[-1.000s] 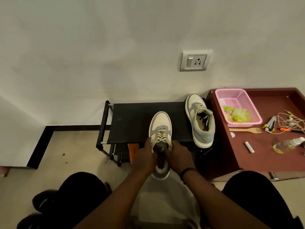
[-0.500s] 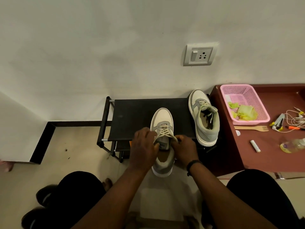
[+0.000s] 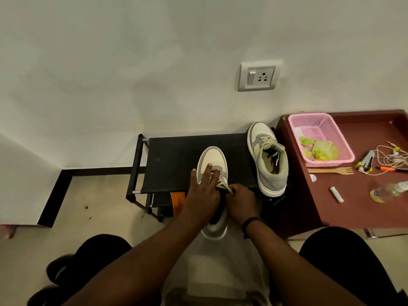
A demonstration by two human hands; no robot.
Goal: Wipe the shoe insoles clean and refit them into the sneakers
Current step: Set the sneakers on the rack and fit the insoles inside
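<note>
A cream and grey sneaker [image 3: 212, 161] is held at the front edge of the black shoe rack [image 3: 176, 155], toe pointing to the wall. My left hand [image 3: 202, 192] lies flat over its laces and tongue, fingers stretched toward the toe. My right hand [image 3: 239, 203] grips the right side of the shoe's opening, pinching the lace end. The heel [image 3: 215, 230] sticks out below both hands. The insole inside is hidden. The second sneaker [image 3: 268, 157] stands on the rack's right end, its opening showing a tan lining.
A maroon table [image 3: 353, 195] at the right holds a pink basket [image 3: 320, 138] with green cloth scraps, a wooden fork [image 3: 331, 171], a spray bottle [image 3: 388, 191], cables and small tools. A wall socket [image 3: 259, 76] sits above. My knees frame the bottom.
My left hand has slid forward from gripping the shoe's side to lying flat over the laces, fingers extended. My right hand stays at the opening. The view shifted slightly.
</note>
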